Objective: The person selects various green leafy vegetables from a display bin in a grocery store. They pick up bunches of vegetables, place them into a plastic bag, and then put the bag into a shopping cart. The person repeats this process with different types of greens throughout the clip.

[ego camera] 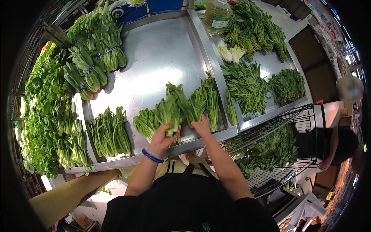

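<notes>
My left hand (164, 138), with a blue bangle at the wrist, is closed around a head of leafy lettuce (168, 114) at the front edge of a stainless steel display tray (162, 46). My right hand (202, 127) grips the lower end of another leafy green (198, 108) close beside it. More loose greens (145, 123) lie left of my left hand, and a long-leaved bunch (213, 101) lies right of my right hand. Long green stalks (110, 132) stand in a row at the tray's front left corner.
Greens tied with blue bands (111, 58) lie at the tray's back left, beside heaped leafy vegetables (43, 116). The neighbouring tray bears an oil jug (218, 18) and more greens (246, 87). A wire cart (289, 171) with greens stands at right; a person (339, 142) is beside it.
</notes>
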Available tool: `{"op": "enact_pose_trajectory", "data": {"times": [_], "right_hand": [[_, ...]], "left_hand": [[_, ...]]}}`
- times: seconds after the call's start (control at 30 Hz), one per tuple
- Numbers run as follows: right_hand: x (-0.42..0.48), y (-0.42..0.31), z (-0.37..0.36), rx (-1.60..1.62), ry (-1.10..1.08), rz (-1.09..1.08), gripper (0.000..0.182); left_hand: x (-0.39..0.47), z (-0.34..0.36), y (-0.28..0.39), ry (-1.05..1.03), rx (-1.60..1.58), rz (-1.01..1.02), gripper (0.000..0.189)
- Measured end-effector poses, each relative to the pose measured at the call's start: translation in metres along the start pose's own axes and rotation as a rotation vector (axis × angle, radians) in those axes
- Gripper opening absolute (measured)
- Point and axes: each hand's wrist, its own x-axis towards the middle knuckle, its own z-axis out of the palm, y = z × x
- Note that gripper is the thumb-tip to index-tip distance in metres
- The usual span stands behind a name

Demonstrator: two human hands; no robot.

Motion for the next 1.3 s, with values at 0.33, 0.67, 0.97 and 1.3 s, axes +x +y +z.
{"op": "enact_pose_trajectory", "data": {"times": [0.33,0.67,0.97,1.3], "right_hand": [[-0.038,-0.175,-0.1,0.361,-0.074,0.021,0.046],[-0.124,-0.182,-0.011,-0.686,-0.093,-0.362,0.072],[-0.126,-0.213,-0.006,-0.389,-0.279,-0.561,0.074],[-0.095,-0.158,0.032,0.231,-0.298,0.096,0.05]], "left_hand": [[-0.03,0.028,0.034,-0.153,0.248,0.36,0.062],[-0.013,-0.027,-0.042,-0.257,-0.002,0.132,0.064],[-0.029,-0.014,-0.007,-0.329,-0.062,0.198,0.056],[-0.037,-0.009,0.007,0.148,0.394,0.353,0.1]]}}
